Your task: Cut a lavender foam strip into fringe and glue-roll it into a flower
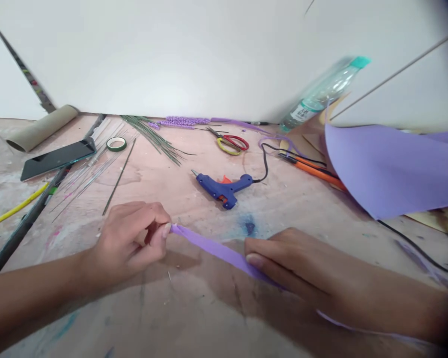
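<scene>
My left hand [134,238] pinches the near end of a long purple foam strip [209,246] between thumb and fingers, just above the wooden table [194,308]. My right hand [302,271] is closed over the same strip further right, thumb pressed flat along it. The strip runs on under my right hand toward the lower right. A blue glue gun [224,188] lies on the table just beyond the strip, nozzle pointing left.
Behind lie red and yellow scissors [233,143], a green tape roll [116,143], green wires [153,136], a phone [57,159] and a cardboard tube [41,128]. A purple foam sheet [392,169], an orange tool [313,171] and a tilted water bottle [321,94] are at right.
</scene>
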Demonstrator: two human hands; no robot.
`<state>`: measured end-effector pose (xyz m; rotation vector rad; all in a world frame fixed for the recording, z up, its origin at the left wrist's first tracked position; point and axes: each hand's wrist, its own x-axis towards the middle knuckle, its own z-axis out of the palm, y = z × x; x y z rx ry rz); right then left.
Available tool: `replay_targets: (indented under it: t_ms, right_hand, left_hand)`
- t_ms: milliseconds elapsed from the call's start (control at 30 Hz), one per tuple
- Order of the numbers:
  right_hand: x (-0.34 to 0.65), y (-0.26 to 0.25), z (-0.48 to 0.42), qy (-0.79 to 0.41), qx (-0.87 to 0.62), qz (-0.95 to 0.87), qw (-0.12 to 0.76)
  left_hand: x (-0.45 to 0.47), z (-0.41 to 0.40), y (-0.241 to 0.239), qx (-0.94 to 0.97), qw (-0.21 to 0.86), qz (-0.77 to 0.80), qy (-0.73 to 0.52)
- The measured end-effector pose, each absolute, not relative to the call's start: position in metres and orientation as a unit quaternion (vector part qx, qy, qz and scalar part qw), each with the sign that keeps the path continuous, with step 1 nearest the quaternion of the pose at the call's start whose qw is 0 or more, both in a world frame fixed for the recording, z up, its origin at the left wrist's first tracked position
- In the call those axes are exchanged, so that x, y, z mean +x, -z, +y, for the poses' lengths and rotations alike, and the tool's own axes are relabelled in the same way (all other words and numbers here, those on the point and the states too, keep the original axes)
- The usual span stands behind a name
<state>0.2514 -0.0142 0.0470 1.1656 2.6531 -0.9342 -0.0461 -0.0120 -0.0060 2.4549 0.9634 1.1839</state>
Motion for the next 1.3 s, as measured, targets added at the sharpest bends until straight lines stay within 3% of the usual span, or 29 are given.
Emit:
replay_targets:
  t_ms: [133, 233, 400, 667, 1000, 1300]
  right_hand:
    - [0.273, -0.041, -0.013, 0.231, 0.353, 0.905, 0.052]
    - [0.264, -0.041, -0.003, 0.163, 0.383, 0.909, -0.021]
    - [0.209, -0.036, 0.013, 0.249, 0.326, 0.893, -0.183]
    - [0.169, -0.009, 0.036, 0.277, 0.227, 0.874, -0.328]
    - [0.170, -0.006, 0.026, 0.293, 0.248, 0.853, -0.352]
    - [0.170, 0.004, 0.028, 0.318, 0.245, 0.836, -0.373]
  left_hand:
    - [-0.043, -0.013, 0.011, 0.853, 0.109, 0.309, -0.407]
    - [-0.041, -0.011, 0.016, 0.857, 0.099, 0.313, -0.397]
    - [-0.040, -0.006, 0.018, 0.876, 0.091, 0.313, -0.356]
    - [-0.044, -0.002, 0.012, 0.863, 0.113, 0.344, -0.353]
    - [-0.043, -0.008, 0.012, 0.781, 0.332, 0.377, -0.371]
    - [-0.038, -0.009, 0.010, 0.762, 0.315, 0.398, -0.403]
